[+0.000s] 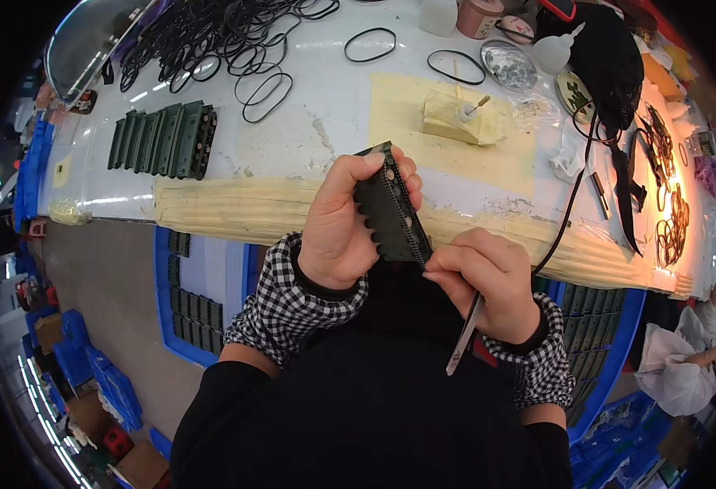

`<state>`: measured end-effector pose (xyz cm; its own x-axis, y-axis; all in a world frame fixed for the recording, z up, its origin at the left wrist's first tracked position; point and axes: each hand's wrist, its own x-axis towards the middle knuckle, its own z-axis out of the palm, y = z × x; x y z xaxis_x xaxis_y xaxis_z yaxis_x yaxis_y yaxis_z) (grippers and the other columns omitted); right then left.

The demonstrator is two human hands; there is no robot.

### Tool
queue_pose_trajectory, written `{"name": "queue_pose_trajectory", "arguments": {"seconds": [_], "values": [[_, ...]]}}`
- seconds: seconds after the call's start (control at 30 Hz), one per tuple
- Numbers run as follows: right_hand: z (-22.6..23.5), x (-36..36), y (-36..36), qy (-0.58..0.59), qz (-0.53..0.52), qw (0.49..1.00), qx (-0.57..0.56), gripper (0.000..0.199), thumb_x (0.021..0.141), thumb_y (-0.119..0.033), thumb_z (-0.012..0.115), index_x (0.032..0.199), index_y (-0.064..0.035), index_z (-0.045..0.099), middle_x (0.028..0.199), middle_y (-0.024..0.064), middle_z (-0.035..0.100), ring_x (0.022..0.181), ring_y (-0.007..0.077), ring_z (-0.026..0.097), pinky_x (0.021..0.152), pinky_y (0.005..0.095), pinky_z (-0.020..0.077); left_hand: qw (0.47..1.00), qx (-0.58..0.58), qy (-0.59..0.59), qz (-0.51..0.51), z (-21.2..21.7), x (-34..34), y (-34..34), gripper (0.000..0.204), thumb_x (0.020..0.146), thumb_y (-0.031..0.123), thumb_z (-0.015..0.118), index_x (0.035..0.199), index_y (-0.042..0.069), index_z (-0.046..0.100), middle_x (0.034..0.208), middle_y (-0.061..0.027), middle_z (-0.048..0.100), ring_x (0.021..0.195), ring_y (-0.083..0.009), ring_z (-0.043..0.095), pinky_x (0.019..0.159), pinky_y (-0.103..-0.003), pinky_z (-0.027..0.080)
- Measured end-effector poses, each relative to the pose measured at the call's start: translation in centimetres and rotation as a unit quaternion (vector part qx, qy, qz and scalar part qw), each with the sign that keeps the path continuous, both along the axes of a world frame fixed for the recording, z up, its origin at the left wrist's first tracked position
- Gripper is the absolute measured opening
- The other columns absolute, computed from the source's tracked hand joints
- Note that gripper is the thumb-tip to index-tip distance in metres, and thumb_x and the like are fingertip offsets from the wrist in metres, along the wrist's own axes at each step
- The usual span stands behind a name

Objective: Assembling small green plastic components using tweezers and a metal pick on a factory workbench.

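Note:
My left hand is closed around a dark green ridged part, tilted above the table's near edge. A black strip with small light round spots runs along the part's long side. My right hand is closed, with its thumb and forefinger pinched at the part's lower end; whatever lies between those fingertips is too small to make out. A slim metal tool like tweezers sticks out below the right palm. On the table at left, several similar green parts stand side by side in a row.
Black rubber bands lie heaped at the far left. A yellow-wrapped block with a small stick sits beyond my hands. At right are a black cable, a bright lamp glow and more bands. Blue trays with green parts stand below the table.

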<state>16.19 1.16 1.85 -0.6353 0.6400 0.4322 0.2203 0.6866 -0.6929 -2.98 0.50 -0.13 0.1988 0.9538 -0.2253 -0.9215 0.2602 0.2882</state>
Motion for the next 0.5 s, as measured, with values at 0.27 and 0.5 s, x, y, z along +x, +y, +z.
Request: {"name": "queue_pose_trajectory", "arguments": {"seconds": [0.27,0.5], "values": [[-1.2,0.2,-0.7,-0.005,-0.052,0.993,0.103,0.023,0.066,-0.009,0.077,0.086,-0.0077,0.065,0.072,0.0020,0.056,0.054,0.0177,0.055,0.048,0.0294,0.0425,1.000,0.010,0.002,0.007,-0.1,0.3,0.1,0.020,0.092,0.020,0.050,0.099,0.002,0.054,0.092,-0.0079,0.053,0.086,-0.0180,0.054,0.079,-0.030,0.050],[-1.4,-0.4,-0.9,0.036,-0.067,0.990,0.117,0.022,0.065,-0.009,0.078,0.084,-0.0078,0.067,0.067,0.0016,0.055,0.052,0.0166,0.053,0.045,0.0284,0.0402,0.999,-0.018,-0.027,0.008,0.0,0.1,0.2,0.019,0.091,0.019,0.053,0.099,0.002,0.053,0.092,-0.0087,0.054,0.086,-0.0184,0.054,0.080,-0.029,0.051]]}}
